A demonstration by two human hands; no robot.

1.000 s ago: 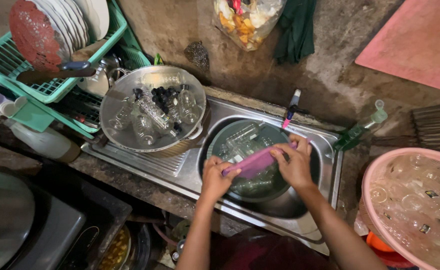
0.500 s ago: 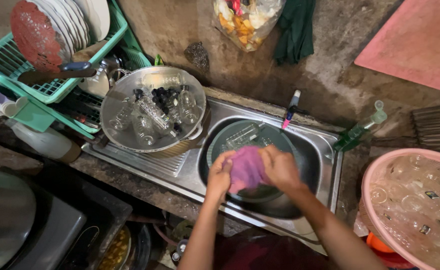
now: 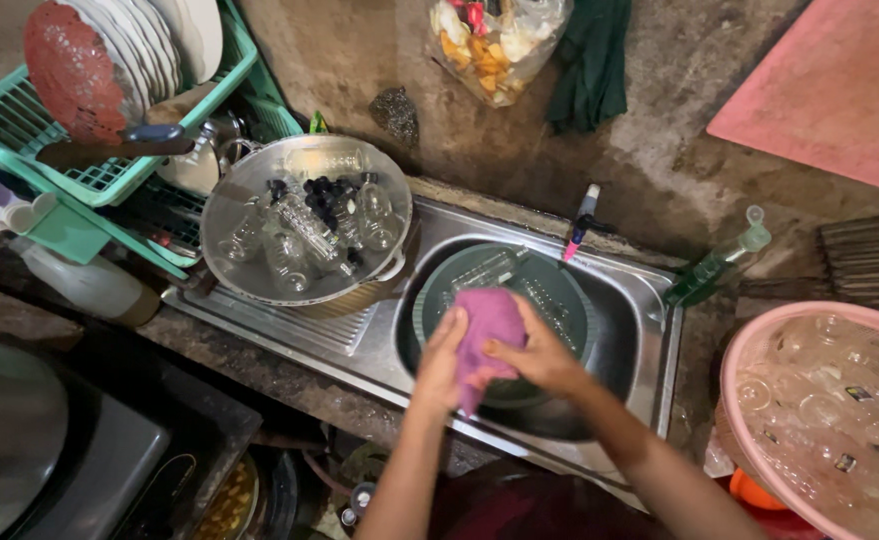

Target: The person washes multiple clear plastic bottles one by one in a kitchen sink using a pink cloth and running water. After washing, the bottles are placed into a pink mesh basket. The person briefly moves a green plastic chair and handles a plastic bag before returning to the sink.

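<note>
Both my hands hold a purple cloth [image 3: 487, 328] over the steel sink [image 3: 649, 330]. My left hand [image 3: 439, 362] grips its left side and my right hand [image 3: 536, 357] pinches its right side. Under the cloth sits a green round basin [image 3: 559, 290] with clear glass bottles in it. To the left, on the drainboard, a large metal bowl [image 3: 229, 200] holds several clear glass bottles [image 3: 304, 230] with dark caps.
A green dish rack [image 3: 79, 180] with plates stands at the upper left. A pink basin [image 3: 749, 340] of clear glassware is at the right. A tap [image 3: 581, 222] and a green bottle [image 3: 719, 262] stand behind the sink. A bag of scraps [image 3: 494, 45] hangs on the wall.
The purple cloth was stretched flat between my hands, then bunched up. Both hands have drawn closer together and slightly toward the sink's front edge.
</note>
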